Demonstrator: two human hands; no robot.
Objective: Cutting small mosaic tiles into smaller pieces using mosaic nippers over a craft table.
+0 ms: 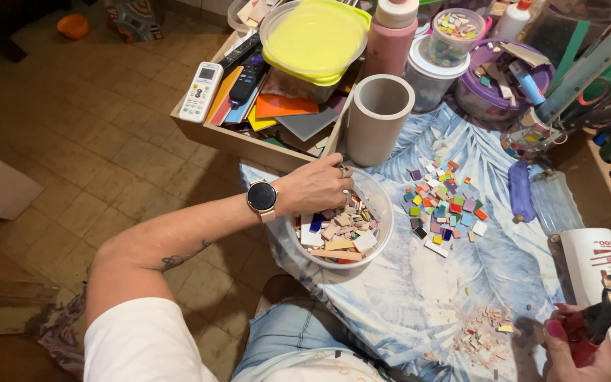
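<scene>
left hand [316, 185]: I see it palm-down, wrist bent, fingers curled into the clear round plastic bowl [383, 205]; grip on a piece can't be told.
bowl: on leaf-print cloth, holds flat angular tile shards [341, 233], beige, white, blue.
right hand [580, 346]: fingers closed around red-handled metal nippers [599, 322].
loose tiles [443, 205]: small glossy multicoloured squares right of the bowl.

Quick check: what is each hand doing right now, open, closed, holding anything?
Left hand: fingers curled down into the clear bowl of tile pieces; whether it grips one cannot be told.
Right hand: closed on red-handled nippers.
</scene>
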